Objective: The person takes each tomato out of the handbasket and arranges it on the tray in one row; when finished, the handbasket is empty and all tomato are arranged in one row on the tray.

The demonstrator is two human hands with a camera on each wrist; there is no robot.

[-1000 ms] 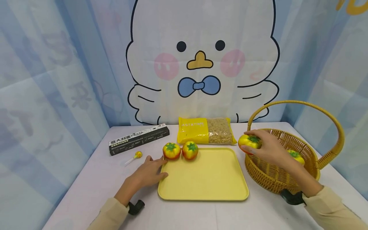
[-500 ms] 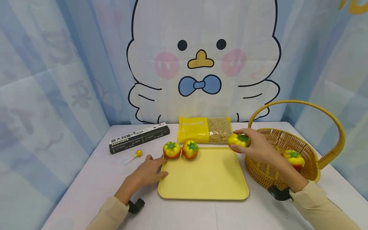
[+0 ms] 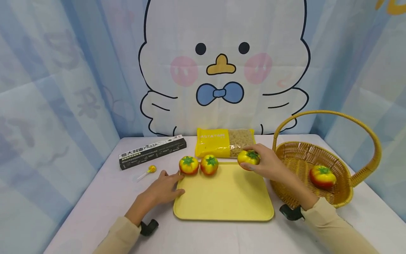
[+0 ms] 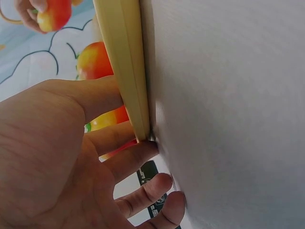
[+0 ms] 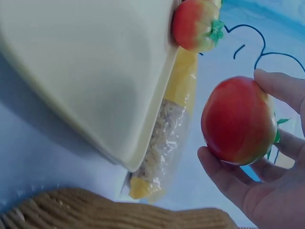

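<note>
My right hand (image 3: pixel 268 163) pinches a yellow-red toy tomato (image 3: pixel 248 158) with a green leafy top, above the back right part of the yellow tray (image 3: pixel 222 197). In the right wrist view the thumb and fingers hold this tomato (image 5: pixel 238 121) by its sides, apart from the tray. Two more toy tomatoes, a left one (image 3: pixel 189 165) and a right one (image 3: pixel 209 164), sit side by side at the tray's back left corner. My left hand (image 3: pixel 163 188) rests at the tray's left edge, thumb and index finger spread over the rim. The left wrist view shows these fingers touching the rim (image 4: pixel 126 62).
A wicker basket (image 3: pixel 344 197) with a tall handle stands at right, with another toy tomato (image 3: pixel 323 176) inside. Behind the tray lies a yellow pasta bag (image 3: pixel 212 143). A black-and-white pasta box (image 3: pixel 153 151) and a lollipop (image 3: pixel 152 169) lie at left.
My right hand has carried the toy tomato leftward from the basket's edge to over the tray. The tomato in the basket is now in plain sight. My left hand stays in place.
</note>
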